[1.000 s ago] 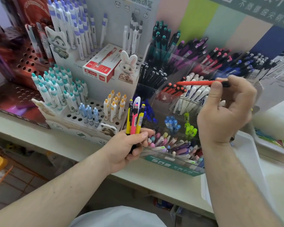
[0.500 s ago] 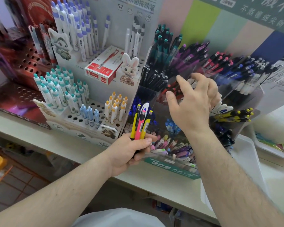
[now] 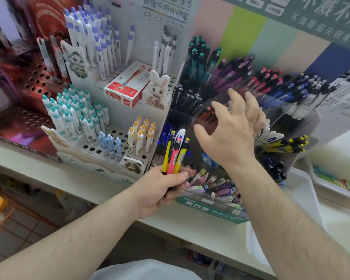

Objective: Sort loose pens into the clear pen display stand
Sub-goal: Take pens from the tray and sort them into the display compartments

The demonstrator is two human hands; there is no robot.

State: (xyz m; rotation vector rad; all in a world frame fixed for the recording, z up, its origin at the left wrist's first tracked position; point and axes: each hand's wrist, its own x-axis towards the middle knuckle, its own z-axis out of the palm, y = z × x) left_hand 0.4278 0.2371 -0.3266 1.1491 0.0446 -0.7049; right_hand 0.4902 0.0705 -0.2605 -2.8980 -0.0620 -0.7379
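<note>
left hand (image 3: 162, 188): clenched round a bunch of loose pens (image 3: 175, 153), upright, just before the clear pen display stand (image 3: 303, 122) | right hand (image 3: 230, 130): fingers spread, grasping nothing, over the stand's red-pen compartment (image 3: 207, 115)

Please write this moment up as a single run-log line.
left hand: grips loose pens | right hand: open, empty, fingers spread over clear pen display stand | stage: sorting unfinished
</note>
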